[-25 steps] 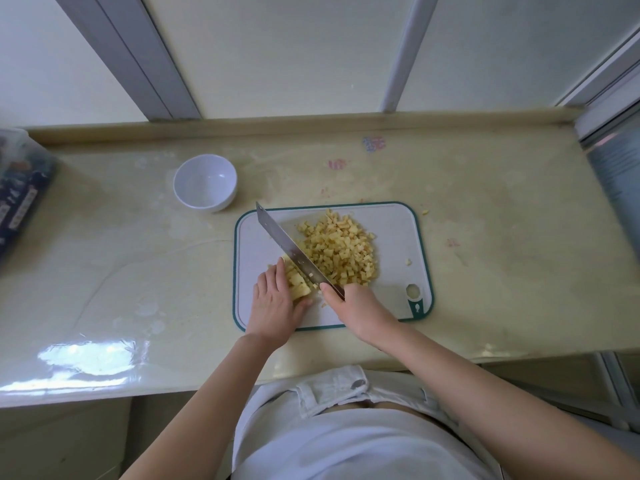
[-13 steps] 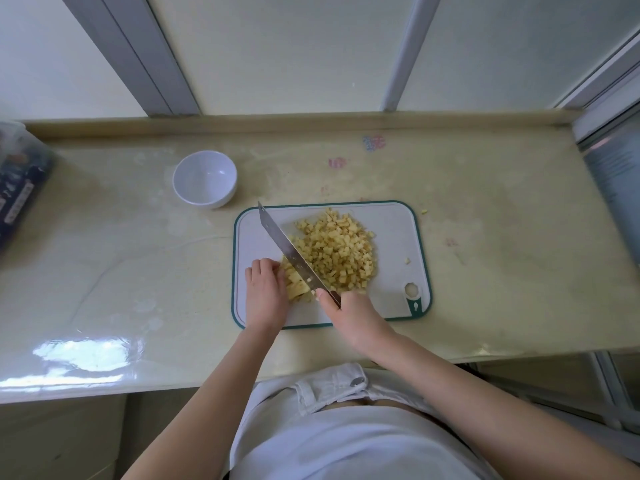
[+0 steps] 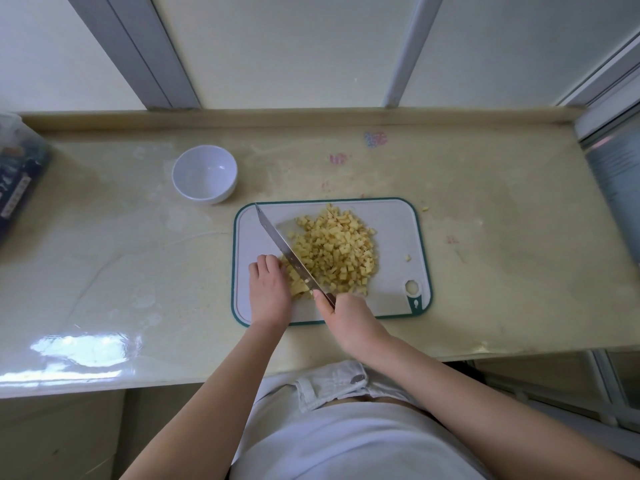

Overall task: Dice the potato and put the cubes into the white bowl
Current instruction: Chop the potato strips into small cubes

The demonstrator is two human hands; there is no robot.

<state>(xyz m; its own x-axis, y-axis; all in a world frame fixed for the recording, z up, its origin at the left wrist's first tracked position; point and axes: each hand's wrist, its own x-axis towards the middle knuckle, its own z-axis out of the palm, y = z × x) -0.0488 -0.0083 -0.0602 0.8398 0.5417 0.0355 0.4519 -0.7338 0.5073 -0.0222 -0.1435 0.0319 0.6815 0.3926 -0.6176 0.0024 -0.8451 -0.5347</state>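
I look down on a white cutting board (image 3: pixel 394 220) with a green rim, lying flat on the pale countertop (image 3: pixel 485 237). The right hand (image 3: pixel 346 317) grips the handle of a knife (image 3: pixel 284 251), with the fingers wrapped round it. The blade runs away and to the left across the board, and its tip is near the far left corner.

The left hand (image 3: pixel 268 289) sits just left of the blade. Its fingers curl down over the uncut potato piece (image 3: pixel 298 289) and hold it against the board (the fingertips are tucked under, so I cannot see them). The blade lies against that piece, between it and the heap.

To the right of the blade, the potato cubes (image 3: pixel 337 251) lie in a loose heap in the middle of the board, reaching up to the blade's side. One stray bit (image 3: pixel 408 258) lies apart near the board's right edge.

The white bowl (image 3: pixel 205 174) stands upright on the countertop beyond the board's far left corner, near it but apart. Its inside shows plain white. A dark printed package (image 3: pixel 17 181) lies at the counter's far left edge.
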